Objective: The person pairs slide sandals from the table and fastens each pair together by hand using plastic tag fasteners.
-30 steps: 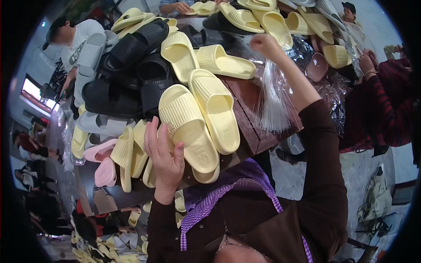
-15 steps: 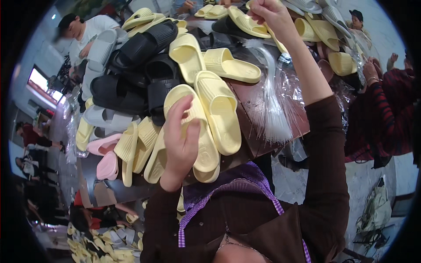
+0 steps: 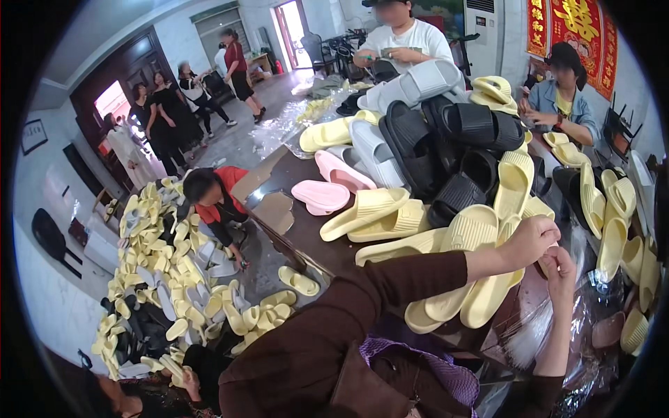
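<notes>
My left hand (image 3: 526, 244) and my right hand (image 3: 560, 273) meet above the near edge of the table. The fingers of both are pinched together at one spot, and what lies between them is too small to make out. Just below and behind them are pale yellow slippers (image 3: 446, 306), stacked and overlapping near the table edge. My left forearm passes across part of these slippers and hides it. Beside my right forearm a bundle of thin clear plastic strands (image 3: 526, 341) rests on the brown table (image 3: 505, 317).
Black slippers (image 3: 481, 125), grey slippers (image 3: 418, 83) and pink slippers (image 3: 320, 197) are heaped on the table. A large slipper pile (image 3: 167, 258) covers the floor at left, with a crouching person (image 3: 216, 198) beside it. Two people (image 3: 404, 42) work across the table.
My view has swung to the left. My left hand has left its place over the yellow slippers, and my right hand has come down from the far side; both now meet.
</notes>
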Demonstrator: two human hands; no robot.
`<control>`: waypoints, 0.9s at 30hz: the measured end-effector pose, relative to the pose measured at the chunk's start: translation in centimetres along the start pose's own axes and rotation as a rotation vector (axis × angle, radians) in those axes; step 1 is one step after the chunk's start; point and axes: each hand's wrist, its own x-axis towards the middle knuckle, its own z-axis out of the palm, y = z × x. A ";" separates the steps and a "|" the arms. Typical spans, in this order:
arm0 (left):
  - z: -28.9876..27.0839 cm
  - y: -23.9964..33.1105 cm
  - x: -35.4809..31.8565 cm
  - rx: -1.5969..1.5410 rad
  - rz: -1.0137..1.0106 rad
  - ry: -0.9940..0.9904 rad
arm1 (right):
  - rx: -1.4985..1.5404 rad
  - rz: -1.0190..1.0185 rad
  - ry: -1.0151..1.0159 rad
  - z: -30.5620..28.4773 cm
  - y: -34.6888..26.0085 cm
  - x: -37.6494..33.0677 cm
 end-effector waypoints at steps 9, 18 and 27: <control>0.6 -0.3 -0.7 0.161 0.140 -0.049 | 0.279 0.094 0.037 -0.2 2.5 0.3; 0.8 -0.9 -0.4 0.166 0.193 -0.008 | 0.249 0.086 0.000 -0.3 2.3 0.3; -0.1 2.1 0.4 -0.528 -0.201 0.043 | -0.300 0.212 0.089 -3.4 13.9 -1.2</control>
